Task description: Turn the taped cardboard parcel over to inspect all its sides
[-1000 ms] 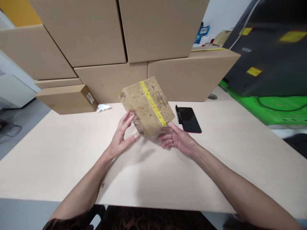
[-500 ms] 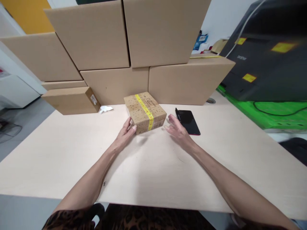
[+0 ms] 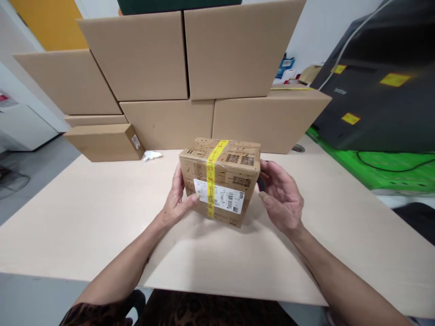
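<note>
A small cardboard box [image 3: 195, 168] with yellow tape and a white label is tilted up over the table, its labelled side towards me. My left hand [image 3: 178, 199] grips its left side, thumb on the front by the label and fingers behind the edge. Beside the box's right side is my right hand [image 3: 282, 194], fingers curled and thumb apart from them, with its fingertips by the box's edge. A bit of a dark object with a red edge [image 3: 261, 184] shows between those fingers and the box; most of it is hidden.
Large cardboard boxes [image 3: 231, 50] are stacked along the back of the pale table [image 3: 84, 217]. A flatter box [image 3: 102, 142] and a crumpled white scrap [image 3: 152, 155] lie at the back left. A dark machine [image 3: 367, 104] stands on a green surface [image 3: 390, 174] at the right.
The small box has been tipped up and turned, so its labelled side now shows, nearer to me. My right hand has moved right and its fingers have curled beside the box.
</note>
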Demonstrator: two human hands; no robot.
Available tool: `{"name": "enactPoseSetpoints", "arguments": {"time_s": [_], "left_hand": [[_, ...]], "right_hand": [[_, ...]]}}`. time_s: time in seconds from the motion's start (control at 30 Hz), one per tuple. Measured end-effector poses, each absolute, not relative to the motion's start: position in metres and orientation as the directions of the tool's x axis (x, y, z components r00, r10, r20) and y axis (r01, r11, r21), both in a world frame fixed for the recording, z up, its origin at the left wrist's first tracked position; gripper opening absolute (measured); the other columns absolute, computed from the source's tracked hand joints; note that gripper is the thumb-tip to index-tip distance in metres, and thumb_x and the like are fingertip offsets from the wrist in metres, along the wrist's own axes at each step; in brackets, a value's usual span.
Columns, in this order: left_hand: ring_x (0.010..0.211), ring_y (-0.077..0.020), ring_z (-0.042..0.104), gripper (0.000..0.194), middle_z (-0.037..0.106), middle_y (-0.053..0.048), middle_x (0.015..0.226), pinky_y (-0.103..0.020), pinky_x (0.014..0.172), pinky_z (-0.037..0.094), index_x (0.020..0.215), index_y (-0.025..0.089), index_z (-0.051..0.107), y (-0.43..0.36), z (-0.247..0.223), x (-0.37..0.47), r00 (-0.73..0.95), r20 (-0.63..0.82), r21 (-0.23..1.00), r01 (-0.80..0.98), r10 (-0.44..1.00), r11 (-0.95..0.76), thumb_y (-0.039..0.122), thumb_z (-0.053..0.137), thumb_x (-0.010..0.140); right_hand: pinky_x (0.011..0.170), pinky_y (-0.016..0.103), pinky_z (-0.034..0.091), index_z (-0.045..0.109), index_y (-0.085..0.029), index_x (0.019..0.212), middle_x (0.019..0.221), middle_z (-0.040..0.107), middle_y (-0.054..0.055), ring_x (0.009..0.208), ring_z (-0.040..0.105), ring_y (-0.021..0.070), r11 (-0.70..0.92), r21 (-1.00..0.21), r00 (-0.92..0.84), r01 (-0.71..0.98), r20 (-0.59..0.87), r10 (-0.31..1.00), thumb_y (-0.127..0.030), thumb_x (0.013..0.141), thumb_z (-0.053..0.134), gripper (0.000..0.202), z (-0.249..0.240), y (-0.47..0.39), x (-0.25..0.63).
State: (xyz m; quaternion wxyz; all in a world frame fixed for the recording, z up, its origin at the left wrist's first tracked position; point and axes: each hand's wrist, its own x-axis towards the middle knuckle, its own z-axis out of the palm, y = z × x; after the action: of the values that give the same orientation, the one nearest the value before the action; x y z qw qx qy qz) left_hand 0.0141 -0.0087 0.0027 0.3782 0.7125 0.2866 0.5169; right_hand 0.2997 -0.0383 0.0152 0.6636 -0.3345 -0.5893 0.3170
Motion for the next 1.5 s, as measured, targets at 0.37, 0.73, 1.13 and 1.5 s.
{"name": "enactPoseSetpoints", "arguments": {"time_s": [0.37, 0.73, 1.13, 1.5], "left_hand": [[0.165, -0.0439, 0.026, 0.108, 0.024, -0.012, 0.180, -0.064, 0.133, 0.028, 0.173, 0.038, 0.016, -0.018, 0.003, 0.017, 0.313, 0.489, 0.828, 0.128, 0.814, -0.546, 0.070, 0.075, 0.088], [0.170, -0.0428, 0.015, 0.119, 0.013, -0.010, 0.184, -0.068, 0.136, 0.019, 0.173, 0.045, 0.010, 0.001, 0.011, 0.005, 0.376, 0.608, 0.698, 0.165, 0.699, -0.696, 0.061, 0.086, 0.083], [0.145, -0.0326, 0.059, 0.061, 0.065, -0.012, 0.149, -0.071, 0.131, 0.028, 0.136, 0.033, 0.062, 0.017, 0.053, 0.011, 0.380, 0.827, 0.385, 0.154, 0.415, -0.910, 0.055, 0.087, 0.085], [0.146, -0.0353, 0.056, 0.050, 0.064, -0.014, 0.149, -0.070, 0.127, 0.034, 0.118, 0.027, 0.071, 0.023, 0.060, 0.013, 0.410, 0.793, 0.414, 0.181, 0.451, -0.892, 0.063, 0.085, 0.084]], "right_hand": [[0.123, 0.058, 0.047, 0.059, -0.036, 0.147, 0.155, 0.063, 0.009, 0.146, 0.057, 0.0366, 0.473, -0.877, 0.096, -0.082, 0.465, 0.880, -0.061, 0.083, 0.083, 0.073, -0.011, -0.016, 0.306], [0.131, 0.068, 0.034, 0.051, -0.044, 0.161, 0.175, 0.044, 0.001, 0.163, 0.037, 0.0374, 0.814, -0.480, -0.168, 0.327, 0.818, 0.550, -0.059, 0.095, 0.073, 0.071, 0.022, -0.017, 0.310], [0.115, 0.064, 0.050, 0.066, -0.037, 0.143, 0.124, 0.080, 0.008, 0.128, 0.071, 0.0350, 0.907, -0.155, -0.300, 0.392, 0.910, 0.286, -0.041, 0.098, 0.074, 0.045, 0.050, -0.010, 0.292], [0.113, 0.057, 0.053, 0.073, -0.032, 0.135, 0.126, 0.083, 0.008, 0.126, 0.076, 0.0321, 0.911, -0.114, -0.495, 0.397, 0.809, 0.317, -0.037, 0.101, 0.071, 0.034, 0.079, -0.012, 0.290]]}}
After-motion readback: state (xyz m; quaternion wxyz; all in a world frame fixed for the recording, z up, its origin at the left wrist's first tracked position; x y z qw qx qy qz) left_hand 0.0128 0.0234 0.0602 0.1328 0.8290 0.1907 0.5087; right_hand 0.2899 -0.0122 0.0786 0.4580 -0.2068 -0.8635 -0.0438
